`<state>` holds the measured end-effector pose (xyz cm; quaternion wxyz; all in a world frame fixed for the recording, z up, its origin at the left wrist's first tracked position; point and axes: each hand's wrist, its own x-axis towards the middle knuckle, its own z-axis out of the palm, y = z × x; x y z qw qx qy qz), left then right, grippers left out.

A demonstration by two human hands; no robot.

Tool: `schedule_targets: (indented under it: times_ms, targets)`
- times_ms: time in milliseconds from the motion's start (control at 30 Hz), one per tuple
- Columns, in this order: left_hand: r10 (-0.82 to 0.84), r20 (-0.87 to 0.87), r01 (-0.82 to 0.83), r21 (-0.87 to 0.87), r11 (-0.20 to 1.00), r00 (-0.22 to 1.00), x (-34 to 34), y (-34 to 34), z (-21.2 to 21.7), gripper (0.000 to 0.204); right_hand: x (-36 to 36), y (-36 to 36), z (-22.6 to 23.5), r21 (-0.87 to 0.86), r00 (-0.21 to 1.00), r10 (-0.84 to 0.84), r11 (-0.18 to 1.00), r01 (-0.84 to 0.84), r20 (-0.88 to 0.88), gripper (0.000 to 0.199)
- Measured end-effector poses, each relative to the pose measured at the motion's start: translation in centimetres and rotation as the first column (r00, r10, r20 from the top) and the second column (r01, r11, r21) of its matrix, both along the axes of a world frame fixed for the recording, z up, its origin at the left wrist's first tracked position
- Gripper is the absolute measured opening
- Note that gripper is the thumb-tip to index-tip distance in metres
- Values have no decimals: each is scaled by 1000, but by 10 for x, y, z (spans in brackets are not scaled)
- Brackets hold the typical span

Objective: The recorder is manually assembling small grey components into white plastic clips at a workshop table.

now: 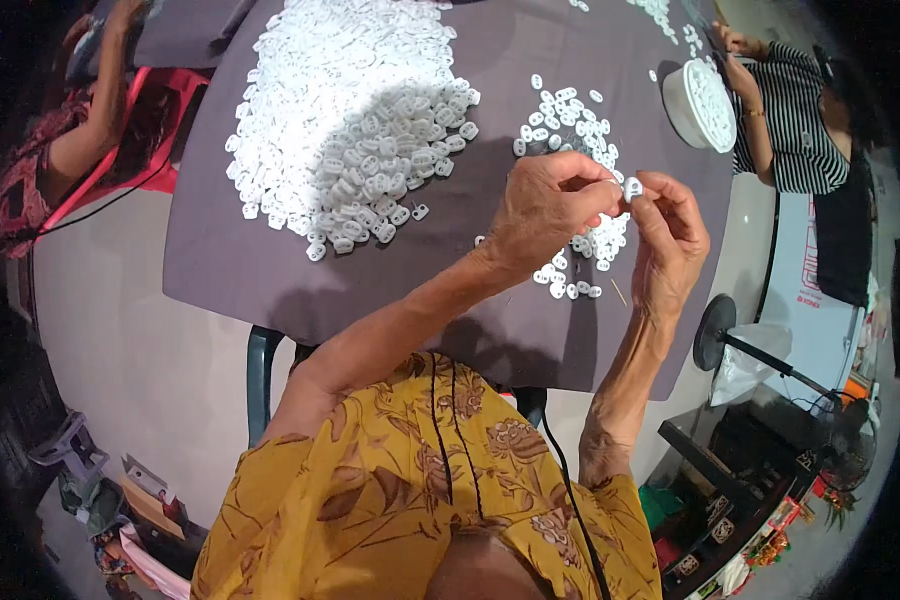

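Between the thumb and fingertips of my right hand (673,235) is a small white oval plastic piece (633,188) with dark marks or holes on its face. My left hand (560,205) is pinched closed right beside that piece; whatever its fingertips grip is too small to make out. Under both hands lies a loose spread of similar white pieces (573,110), partly hidden by my left hand. A much larger heap of white pieces (340,120) covers the table's left and far part. Close to my right wrist lies a thin light-coloured stick (620,292).
A grey-brown cloth covers the table (510,50). At its right edge stands a white tub (675,105) full of white pieces, near a person in a striped top (795,120). Another person's arm (95,130) shows by a red chair (170,125) at far left. A fan (840,440) stands lower right.
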<state>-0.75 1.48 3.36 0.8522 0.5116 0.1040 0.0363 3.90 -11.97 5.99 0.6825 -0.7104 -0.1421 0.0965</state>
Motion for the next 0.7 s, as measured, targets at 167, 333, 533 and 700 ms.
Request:
schedule_targets:
  times_ms: [167,333,533,700]
  targets:
    - [3,7,-3,31,1000,1000,1,0,-1,21,-2,3,3,-83,999,-24,996,28,43,20]
    - [9,11,-10,31,999,1000,0,0,-2,19,-4,5,6,-141,998,-4,990,14,69,20]
    - [-29,7,29,-30,999,1000,0,3,-5,20,-4,2,6,-147,996,19,989,-7,81,19]
    - [-36,3,36,-68,997,999,0,1,-10,21,-6,4,3,-193,991,50,981,-25,121,18]
